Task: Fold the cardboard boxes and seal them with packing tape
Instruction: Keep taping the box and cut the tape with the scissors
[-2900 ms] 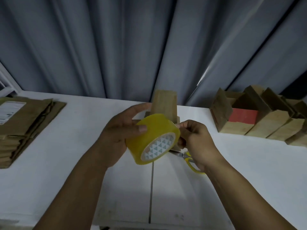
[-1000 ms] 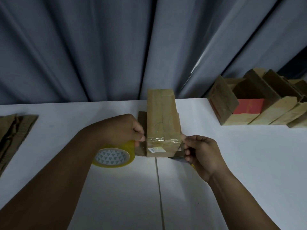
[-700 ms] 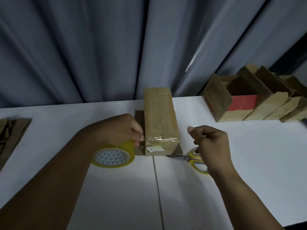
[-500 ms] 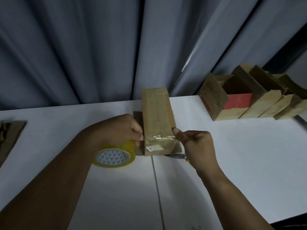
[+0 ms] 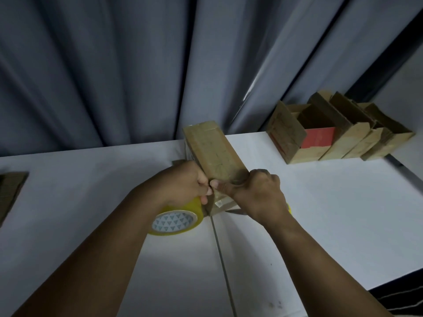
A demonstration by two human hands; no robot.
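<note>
Near the middle of the frame, a long brown cardboard box (image 5: 212, 152) lies on the white table (image 5: 320, 213), its far end pointing toward the grey curtain (image 5: 114, 65). Both hands meet at its near end. The left hand (image 5: 183, 186) has its fingers curled round a yellow tape roll (image 5: 178, 221), just left of the box. It is hard to tell if the roll rests on the table. The right hand (image 5: 256, 195) grips the near end of the box, fingers bent over the right side, thumb pressed along the top. The two thumbs touch. At the right of the frame, more boxes (image 5: 343, 138) stand in a row with open tops. At the left edge lies flat cardboard (image 5: 11, 191).
</note>
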